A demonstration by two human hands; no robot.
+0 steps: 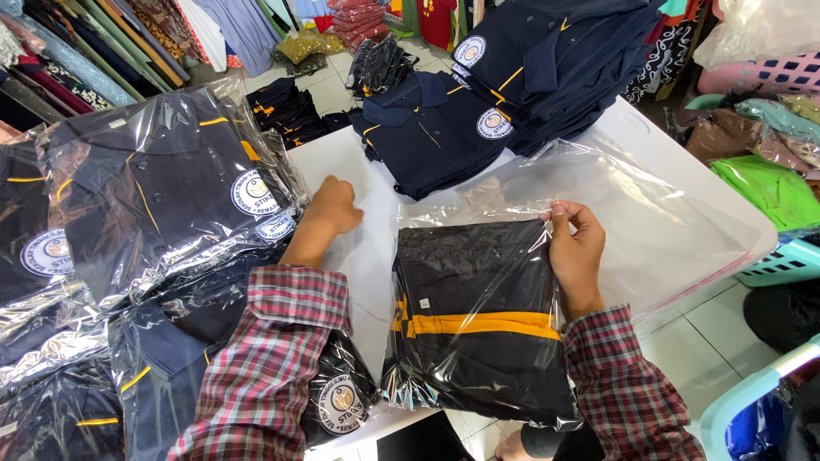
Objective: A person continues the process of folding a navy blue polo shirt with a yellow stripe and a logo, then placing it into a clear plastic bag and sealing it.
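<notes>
Down at the centre of the frame, the right hand [576, 252] pinches the upper right edge of a clear plastic bag [478, 320] between thumb and curled fingers; the bag holds a folded black garment with a yellow stripe [478, 324] running across it, and it lies on the white table [376, 248] with its lower end hanging over the near edge; the bag's open, empty flap [649, 213] spreads up and to the right over the tabletop; the left hand [333, 209], left of centre, is loosely closed with the knuckles bent, holding nothing, resting on the bare table just beside the stack of bagged navy shirts [171, 196]; whether its fingertips touch that stack cannot be told; both wrists show red-and-grey plaid sleeves [273, 358]; the bagged stack fills the left side of the frame, each shirt dark with yellow piping and a round white chest badge, and more bagged shirts lie lower left under the left forearm; at upper centre a pile of unbagged navy polo shirts [436, 128] sits on the far part of the table, with a taller heap of the same shirts [547, 60] behind it toward the upper right; at the right edge lie a bright green cloth [769, 188] and a turquoise plastic basket [781, 260], well apart from either hand.
</notes>
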